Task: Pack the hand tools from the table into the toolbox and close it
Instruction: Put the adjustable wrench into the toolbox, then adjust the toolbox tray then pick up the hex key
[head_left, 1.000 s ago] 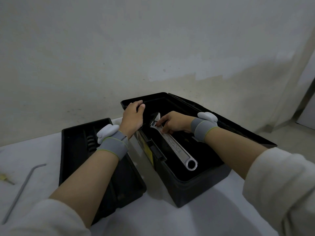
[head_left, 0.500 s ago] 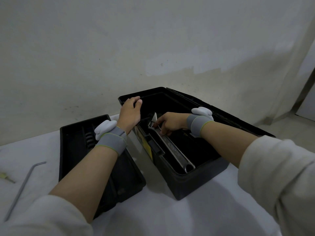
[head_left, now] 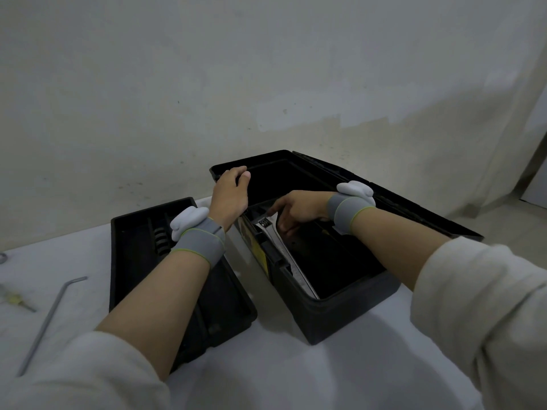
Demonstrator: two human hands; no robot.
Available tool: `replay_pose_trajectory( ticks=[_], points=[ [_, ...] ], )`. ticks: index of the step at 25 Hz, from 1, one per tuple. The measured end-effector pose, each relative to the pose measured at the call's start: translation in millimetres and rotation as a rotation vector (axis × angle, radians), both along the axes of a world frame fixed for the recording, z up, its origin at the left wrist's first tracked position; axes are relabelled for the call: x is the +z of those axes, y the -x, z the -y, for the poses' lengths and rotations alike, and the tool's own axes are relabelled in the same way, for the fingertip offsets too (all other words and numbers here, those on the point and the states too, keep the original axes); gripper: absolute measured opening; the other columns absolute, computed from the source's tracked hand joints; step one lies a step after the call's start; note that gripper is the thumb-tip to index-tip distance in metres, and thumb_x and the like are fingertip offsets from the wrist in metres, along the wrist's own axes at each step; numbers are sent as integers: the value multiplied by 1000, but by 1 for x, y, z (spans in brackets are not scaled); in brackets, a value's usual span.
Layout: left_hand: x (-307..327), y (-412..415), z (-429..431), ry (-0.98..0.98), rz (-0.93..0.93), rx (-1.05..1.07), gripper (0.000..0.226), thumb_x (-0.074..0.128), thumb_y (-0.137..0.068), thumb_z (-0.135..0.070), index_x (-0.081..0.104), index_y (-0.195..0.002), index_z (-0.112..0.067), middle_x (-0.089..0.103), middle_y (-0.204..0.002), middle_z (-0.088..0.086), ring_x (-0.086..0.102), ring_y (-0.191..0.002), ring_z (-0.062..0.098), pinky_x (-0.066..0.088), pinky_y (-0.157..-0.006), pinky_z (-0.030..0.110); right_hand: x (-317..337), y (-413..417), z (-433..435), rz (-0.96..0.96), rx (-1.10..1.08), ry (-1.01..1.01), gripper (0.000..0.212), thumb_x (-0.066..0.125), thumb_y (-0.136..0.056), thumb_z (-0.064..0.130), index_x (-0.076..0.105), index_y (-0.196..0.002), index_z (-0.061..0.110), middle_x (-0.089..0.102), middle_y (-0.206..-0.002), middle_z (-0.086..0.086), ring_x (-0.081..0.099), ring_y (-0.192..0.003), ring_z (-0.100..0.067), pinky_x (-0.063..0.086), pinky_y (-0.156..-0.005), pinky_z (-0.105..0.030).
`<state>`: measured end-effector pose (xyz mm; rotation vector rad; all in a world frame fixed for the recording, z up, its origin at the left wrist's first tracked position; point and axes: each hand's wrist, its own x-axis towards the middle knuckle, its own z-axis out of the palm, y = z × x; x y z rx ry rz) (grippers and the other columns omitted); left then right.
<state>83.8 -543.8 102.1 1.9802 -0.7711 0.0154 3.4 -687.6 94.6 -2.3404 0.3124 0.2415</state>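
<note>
1. White table (head_left: pixel 296 377) under a blotchy pale wall; open black toolbox (head_left: pixel 340 315) at frame centre, lid up.
2. Vs 0.5 s ago: adjustable wrench (head_left: pixel 279 250) sits lower, lying along the box's left inner wall w/ its far end hidden under the rim.
3. Right hand (head_left: pixel 299 207) curled down onto the wrench head, fingertips touching; firm grip or not, can't tell.
4. Left hand (head_left: pixel 231 193) grasps lid corner, as before.
5. Count: 1 toolbox, 1 tray (head_left: pixel 142 261) just left of it, 1 wrench, 1 hex key (head_left: pixel 50 321) and 1 screwdriver (head_left: pixel 17 300) at lower left.
</note>
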Motion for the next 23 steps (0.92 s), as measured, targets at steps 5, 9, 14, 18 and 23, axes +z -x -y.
replay_pose_trajectory(
  ticks=[5, 9, 14, 18, 23],
  points=[
    [0, 3, 0, 31, 3, 31, 41, 36, -100, -28, 42, -137, -10, 42, -146, 10, 37, -135, 27, 31, -112, 39, 7, 3, 0, 28, 7, 8, 46, 61, -83, -4, 51, -127, 3, 59, -81, -1, 63, -69, -18, 58, -66, -23],
    [4, 9, -1, 49, 85, 152, 38, 36, -100, -28, 50, -128, -5, 49, -133, 16, 44, -124, 33, 36, -105, 40, 18, 4, -1, 110, -1, 107, 42, 65, -84, 8, 53, -124, 6, 58, -78, 2, 61, -66, -22, 55, -68, -29],
    [13, 3, -25, 46, 112, 188, 36, 36, -100, -25, 54, -120, -1, 57, -122, 19, 51, -112, 33, 38, -89, 32, 41, 6, -11, 360, -75, 203, 35, 62, -88, 18, 54, -120, 7, 54, -78, 4, 61, -72, -25, 54, -64, -31],
    [17, -5, -60, 100, 61, 244, 32, 38, -99, -25, 56, -113, -3, 63, -116, 17, 57, -107, 33, 41, -87, 33, 59, 2, -45, 592, -134, 180, 34, 62, -88, 20, 56, -118, 5, 54, -82, -3, 59, -81, -27, 56, -79, -43],
    [13, -6, -109, 179, 76, 345, 28, 39, -98, -23, 57, -109, -4, 66, -109, 16, 60, -101, 32, 42, -84, 31, 76, -13, -104, 615, -62, 128, 34, 61, -88, 24, 56, -117, 9, 56, -92, -7, 62, -95, -32, 54, -85, -44]
  ],
)
